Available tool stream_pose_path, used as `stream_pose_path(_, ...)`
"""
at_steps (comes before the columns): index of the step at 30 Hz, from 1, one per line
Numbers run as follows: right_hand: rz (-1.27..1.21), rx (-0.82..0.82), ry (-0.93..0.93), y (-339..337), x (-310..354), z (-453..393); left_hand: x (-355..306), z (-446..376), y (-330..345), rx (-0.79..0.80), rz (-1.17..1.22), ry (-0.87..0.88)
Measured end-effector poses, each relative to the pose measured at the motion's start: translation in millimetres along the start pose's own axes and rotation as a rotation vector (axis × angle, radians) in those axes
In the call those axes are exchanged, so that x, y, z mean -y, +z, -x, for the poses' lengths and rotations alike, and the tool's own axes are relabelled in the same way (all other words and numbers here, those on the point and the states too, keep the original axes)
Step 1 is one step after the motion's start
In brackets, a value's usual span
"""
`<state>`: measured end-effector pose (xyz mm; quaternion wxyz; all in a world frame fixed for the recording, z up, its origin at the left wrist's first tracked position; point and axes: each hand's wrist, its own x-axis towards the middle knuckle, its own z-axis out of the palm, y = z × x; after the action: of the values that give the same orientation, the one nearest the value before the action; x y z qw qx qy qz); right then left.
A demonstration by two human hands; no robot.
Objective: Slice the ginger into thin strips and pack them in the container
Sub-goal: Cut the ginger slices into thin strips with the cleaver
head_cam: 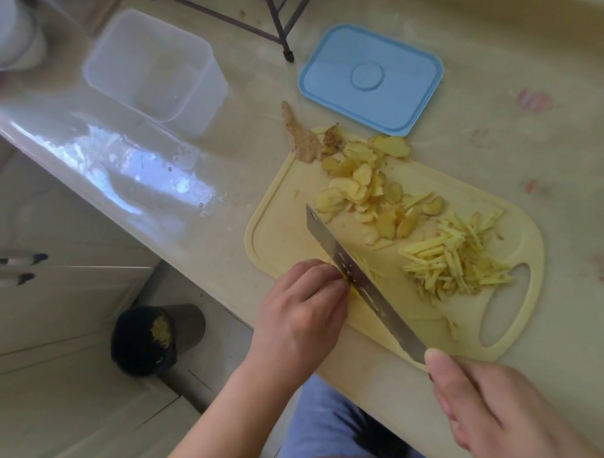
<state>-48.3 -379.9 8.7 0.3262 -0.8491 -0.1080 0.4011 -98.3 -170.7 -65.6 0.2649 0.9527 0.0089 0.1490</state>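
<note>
A pale yellow cutting board (280, 235) lies on the counter. Ginger slices (360, 186) are heaped at its far side, and a pile of thin ginger strips (453, 258) lies near its handle hole. My left hand (304, 307) curls its fingers down on a small stack of ginger (351, 287) at the board's near edge, mostly hidden. My right hand (499, 414) grips the handle of a steel knife (357, 275), whose blade rests against the left fingertips. The clear plastic container (155, 73) stands far left, nothing in it. Its blue lid (371, 77) lies beyond the board.
A piece of ginger peel (302, 136) lies at the board's far corner. The counter edge runs diagonally at left, with a dark bin (153, 340) holding scraps on the floor below. Black metal legs (280, 22) stand at the back.
</note>
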Motion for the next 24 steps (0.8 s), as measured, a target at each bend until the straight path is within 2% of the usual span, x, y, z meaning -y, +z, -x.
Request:
stream_pose_path(9, 0.02, -0.01, 0.053, 2, 1, -3, 2, -1, 2, -0.001, -0.018, -0.004)
stream_pose_path(12, 0.062, -0.021, 0.012, 4, 0, -12, 2, -2, 2, 0.008, -0.029, 0.005)
stream_pose_path(24, 0.017, 0.012, 0.011, 1, -2, -5, -2, -1, 5, -0.073, -0.039, -0.025)
